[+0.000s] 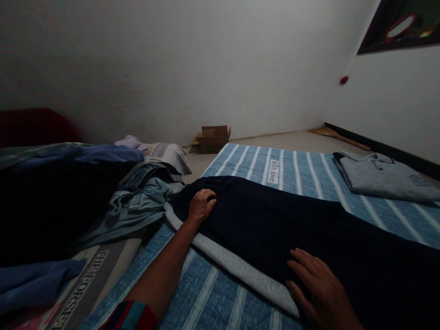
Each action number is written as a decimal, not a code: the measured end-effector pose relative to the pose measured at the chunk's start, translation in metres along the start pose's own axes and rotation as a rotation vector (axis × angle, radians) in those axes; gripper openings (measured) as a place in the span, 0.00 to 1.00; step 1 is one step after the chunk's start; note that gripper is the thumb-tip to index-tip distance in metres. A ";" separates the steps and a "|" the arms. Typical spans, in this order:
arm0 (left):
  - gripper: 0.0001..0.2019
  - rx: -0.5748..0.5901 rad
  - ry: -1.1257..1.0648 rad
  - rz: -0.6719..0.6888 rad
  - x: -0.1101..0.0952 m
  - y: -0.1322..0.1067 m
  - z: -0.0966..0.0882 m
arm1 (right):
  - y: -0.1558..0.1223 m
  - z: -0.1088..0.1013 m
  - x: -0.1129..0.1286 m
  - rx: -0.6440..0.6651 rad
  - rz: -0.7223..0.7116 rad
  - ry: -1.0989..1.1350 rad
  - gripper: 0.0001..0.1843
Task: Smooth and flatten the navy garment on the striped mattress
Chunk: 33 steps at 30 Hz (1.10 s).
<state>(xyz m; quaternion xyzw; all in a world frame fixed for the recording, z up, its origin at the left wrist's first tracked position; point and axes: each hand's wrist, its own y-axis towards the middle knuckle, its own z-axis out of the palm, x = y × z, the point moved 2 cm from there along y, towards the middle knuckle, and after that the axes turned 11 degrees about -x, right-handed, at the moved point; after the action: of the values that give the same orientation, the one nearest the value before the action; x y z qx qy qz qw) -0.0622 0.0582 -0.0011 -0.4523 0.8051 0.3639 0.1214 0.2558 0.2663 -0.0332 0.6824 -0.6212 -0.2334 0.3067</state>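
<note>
A long dark navy garment (261, 206), which looks like folded trousers, lies across a blue and white striped bed cover. A light grey band (237, 263) runs along its near edge. My left hand (201, 205) rests on the garment's left end, its fingers loosely bent with a gap by the thumb. Farther right, my right hand (319, 284) lies flat on the dark cloth near the grey band, fingers stretched out. The garment's right end runs out of view.
Piled clothes (55, 197) lie at the left, with denim jeans (140, 201) at their edge. A folded grey polo shirt (385, 178) is on the striped cover (240, 160) at the right. Against the back wall stands an open cardboard box (213, 143).
</note>
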 end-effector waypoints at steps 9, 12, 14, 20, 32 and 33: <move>0.08 0.104 0.212 0.046 -0.002 0.005 0.002 | 0.000 0.000 0.000 0.005 -0.012 0.003 0.14; 0.08 0.132 0.278 0.050 -0.007 0.006 0.002 | 0.001 -0.001 0.000 0.002 -0.010 -0.001 0.13; 0.08 0.144 0.316 0.053 -0.012 0.006 0.002 | 0.002 -0.001 0.000 0.004 -0.007 -0.005 0.13; 0.08 0.119 0.362 0.050 -0.024 0.003 0.006 | 0.001 -0.001 0.000 -0.010 -0.019 -0.005 0.13; 0.09 -0.095 0.014 -0.176 -0.002 0.020 -0.015 | 0.003 -0.002 0.000 -0.009 -0.014 0.008 0.14; 0.10 -0.113 -0.015 -0.210 0.001 0.024 -0.018 | 0.003 -0.002 0.000 -0.010 -0.016 0.012 0.13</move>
<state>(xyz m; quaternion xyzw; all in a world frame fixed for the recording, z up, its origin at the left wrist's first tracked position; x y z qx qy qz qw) -0.0798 0.0530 0.0228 -0.5377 0.7306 0.3972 0.1391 0.2553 0.2665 -0.0297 0.6871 -0.6128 -0.2347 0.3119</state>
